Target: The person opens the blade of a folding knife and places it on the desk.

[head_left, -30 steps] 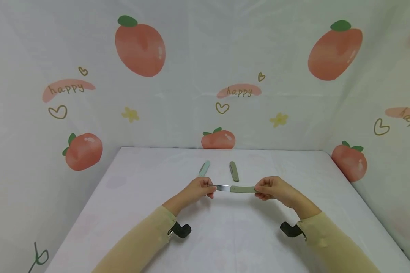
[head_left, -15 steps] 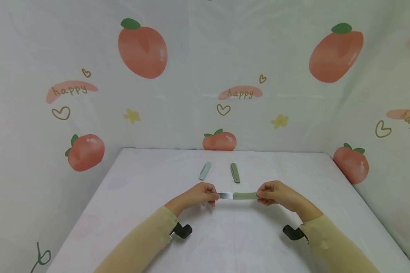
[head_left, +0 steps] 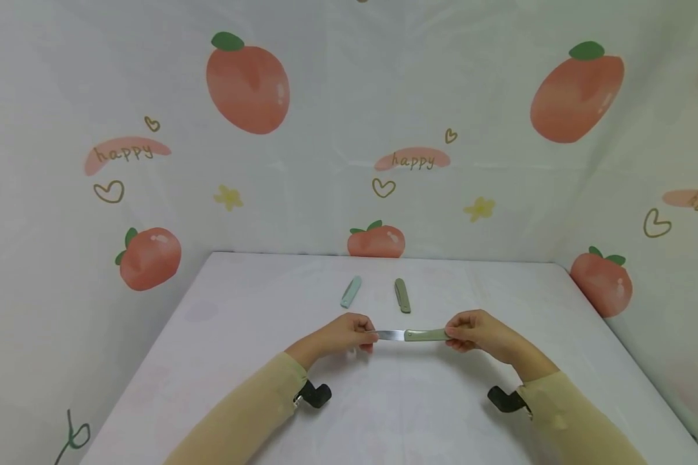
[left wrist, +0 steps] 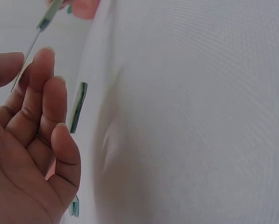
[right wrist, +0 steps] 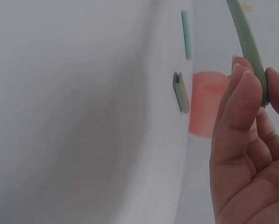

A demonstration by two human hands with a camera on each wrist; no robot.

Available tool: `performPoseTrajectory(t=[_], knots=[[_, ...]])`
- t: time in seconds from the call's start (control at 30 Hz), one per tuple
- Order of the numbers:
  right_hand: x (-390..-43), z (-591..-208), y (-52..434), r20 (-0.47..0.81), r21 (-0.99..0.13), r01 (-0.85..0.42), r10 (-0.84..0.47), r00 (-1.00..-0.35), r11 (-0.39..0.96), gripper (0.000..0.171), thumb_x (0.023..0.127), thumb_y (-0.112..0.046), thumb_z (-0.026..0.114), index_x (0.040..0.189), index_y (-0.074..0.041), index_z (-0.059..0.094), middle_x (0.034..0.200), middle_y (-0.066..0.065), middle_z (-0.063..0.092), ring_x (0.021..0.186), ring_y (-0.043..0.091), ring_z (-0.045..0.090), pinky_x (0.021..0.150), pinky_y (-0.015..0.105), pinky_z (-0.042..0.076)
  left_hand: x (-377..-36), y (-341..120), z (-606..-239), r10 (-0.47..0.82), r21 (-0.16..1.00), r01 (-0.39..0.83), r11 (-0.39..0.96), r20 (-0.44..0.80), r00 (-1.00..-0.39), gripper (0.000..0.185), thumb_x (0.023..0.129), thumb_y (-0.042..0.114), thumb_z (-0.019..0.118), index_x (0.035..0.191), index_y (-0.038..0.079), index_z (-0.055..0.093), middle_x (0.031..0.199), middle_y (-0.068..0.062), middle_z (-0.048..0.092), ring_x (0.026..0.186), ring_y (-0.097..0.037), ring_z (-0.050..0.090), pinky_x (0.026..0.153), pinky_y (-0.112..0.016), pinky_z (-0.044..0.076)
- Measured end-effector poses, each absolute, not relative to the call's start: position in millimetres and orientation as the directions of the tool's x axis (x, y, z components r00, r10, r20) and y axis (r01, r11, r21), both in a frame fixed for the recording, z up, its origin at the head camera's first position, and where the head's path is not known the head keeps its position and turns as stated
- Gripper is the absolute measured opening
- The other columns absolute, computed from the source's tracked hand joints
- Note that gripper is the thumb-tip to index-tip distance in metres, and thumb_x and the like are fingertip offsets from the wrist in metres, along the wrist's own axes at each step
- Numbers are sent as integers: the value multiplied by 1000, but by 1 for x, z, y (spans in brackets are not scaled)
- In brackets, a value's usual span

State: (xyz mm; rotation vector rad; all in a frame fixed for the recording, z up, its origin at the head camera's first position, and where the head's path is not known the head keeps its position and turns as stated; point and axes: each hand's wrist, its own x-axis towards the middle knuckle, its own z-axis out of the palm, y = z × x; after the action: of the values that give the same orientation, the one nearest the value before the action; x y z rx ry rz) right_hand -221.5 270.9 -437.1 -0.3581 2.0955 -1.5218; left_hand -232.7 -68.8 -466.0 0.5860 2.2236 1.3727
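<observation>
A folding knife (head_left: pixel 426 335) with a pale green handle is held level above the table, its blade (head_left: pixel 391 335) swung out in line with the handle. My left hand (head_left: pixel 349 332) pinches the blade near its tip between thumb and fingers. At the opposite end, my right hand (head_left: pixel 478 332) grips the butt of the handle (right wrist: pixel 249 44). The left wrist view catches the thin blade (left wrist: pixel 32 43) edge-on beside the fingers. Behind the hands lie two folded knives, one mint green (head_left: pixel 351 292) and one olive green (head_left: pixel 402 296).
A white cloth covers the table (head_left: pixel 256 290). Its far edge meets a white backdrop (head_left: pixel 326 97) printed with red fruit, hearts and the word happy. A black wrist-camera mount sticks out below each sleeve.
Both hands have come slightly nearer and to the right in the head view, with the knife between them. The mint knife, partly covered before, now shows whole.
</observation>
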Motion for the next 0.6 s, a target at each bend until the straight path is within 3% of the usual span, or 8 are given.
performPoseTrajectory(t=[0.27, 0.6], knots=[[-222, -439, 285, -263, -932, 90, -487, -833, 350, 28, 99, -16, 64, 107, 10, 63, 92, 10, 69, 83, 15, 63, 76, 29, 55, -237, -69, -468, 553, 904, 119, 411, -143, -821, 23, 99, 25, 64, 98, 3, 67, 81, 2, 71, 76, -12, 61, 67, -29, 47], [-219, -443, 299, -306, -906, 114, -445, -842, 408, 29, 101, -16, 62, 110, 12, 61, 94, 11, 69, 83, 15, 62, 75, 28, 55, -244, -64, -464, 463, 894, 125, 430, -100, -881, 16, 100, 23, 62, 94, 9, 64, 82, 3, 70, 79, -11, 62, 68, -27, 45]])
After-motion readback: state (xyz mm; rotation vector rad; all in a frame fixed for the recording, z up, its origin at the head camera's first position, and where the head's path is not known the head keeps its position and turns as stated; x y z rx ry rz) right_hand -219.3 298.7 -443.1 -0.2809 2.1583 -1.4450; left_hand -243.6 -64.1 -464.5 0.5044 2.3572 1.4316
